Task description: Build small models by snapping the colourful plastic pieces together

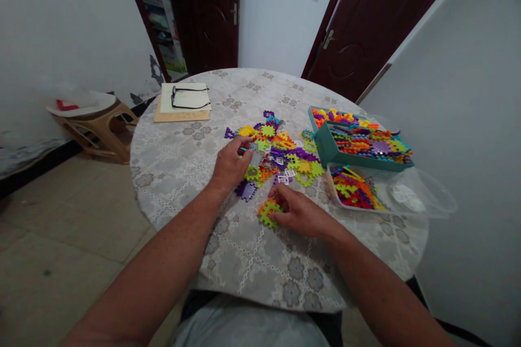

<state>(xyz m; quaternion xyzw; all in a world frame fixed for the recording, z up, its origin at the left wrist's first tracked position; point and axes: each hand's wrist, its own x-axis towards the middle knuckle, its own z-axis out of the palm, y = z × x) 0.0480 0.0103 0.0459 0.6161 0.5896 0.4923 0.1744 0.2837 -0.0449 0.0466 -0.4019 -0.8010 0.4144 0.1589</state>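
A heap of flat, colourful interlocking plastic pieces point(280, 152) lies spread on a round table point(183, 162) with a patterned cloth. My left hand point(230, 165) rests at the heap's left edge, its fingers curled round a small blue piece. My right hand point(297, 211) lies nearer to me, pinching a joined orange and green piece point(267, 211) against the cloth. A purple piece point(246, 190) lies between the two hands.
A teal box point(325, 143) full of pieces and a clear plastic tub point(423, 195) with more stand at the right. Glasses point(187, 97) on a notepad lie at the far left of the table. A wooden stool point(101, 124) stands on the floor at the left.
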